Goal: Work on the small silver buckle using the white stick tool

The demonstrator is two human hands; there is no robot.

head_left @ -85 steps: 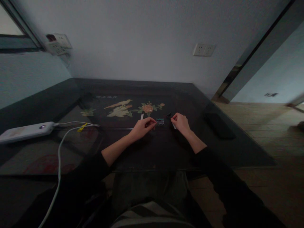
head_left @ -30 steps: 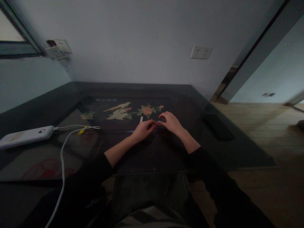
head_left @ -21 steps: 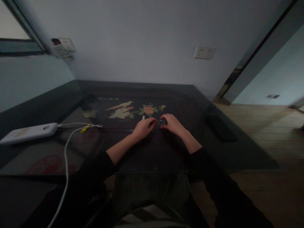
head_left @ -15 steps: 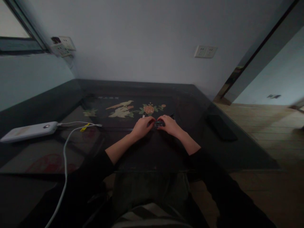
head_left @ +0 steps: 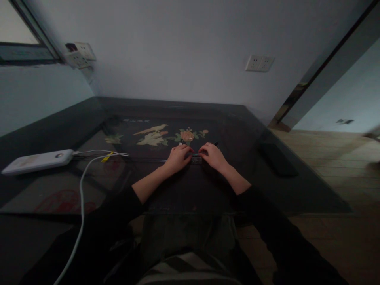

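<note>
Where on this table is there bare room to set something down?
Bare patches: the near table edge between the forearms, and the back strip between the flower inlay and the wall. Crowded: the left side with the power bank and white cable, and where the left hand and right hand meet.
</note>
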